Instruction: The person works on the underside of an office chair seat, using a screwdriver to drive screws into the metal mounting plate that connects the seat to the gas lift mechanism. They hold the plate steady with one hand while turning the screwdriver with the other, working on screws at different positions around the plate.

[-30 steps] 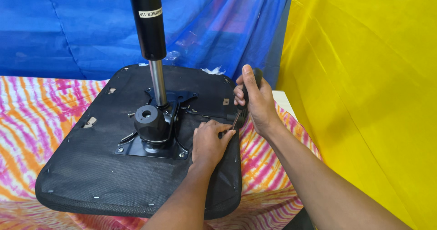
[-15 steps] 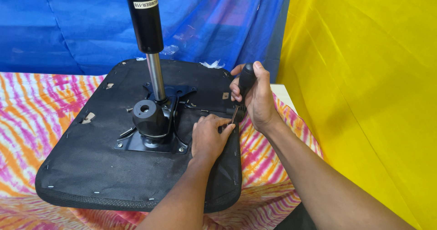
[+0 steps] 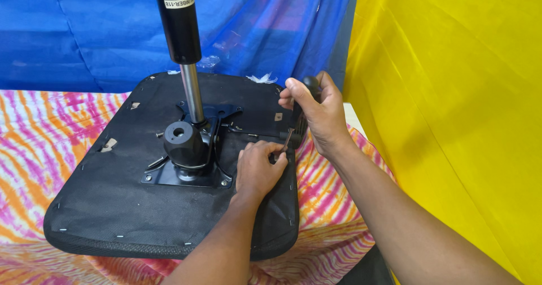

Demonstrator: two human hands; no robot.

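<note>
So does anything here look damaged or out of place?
A little. White stuffing pokes out at the far edge of the upturned black chair seat, as if its cover is torn there. Otherwise things look orderly: the right hand grips a screwdriver, and the left hand rests beside the metal mounting plate.

Bright, even light fills the view, making the yellow sheet [image 3: 451, 110] and blue sheet [image 3: 84, 31] glow strongly. Shadows are soft, and a thin glare runs down the metal rod [image 3: 192, 100]. Everything is sharp, with no motion blur.
</note>
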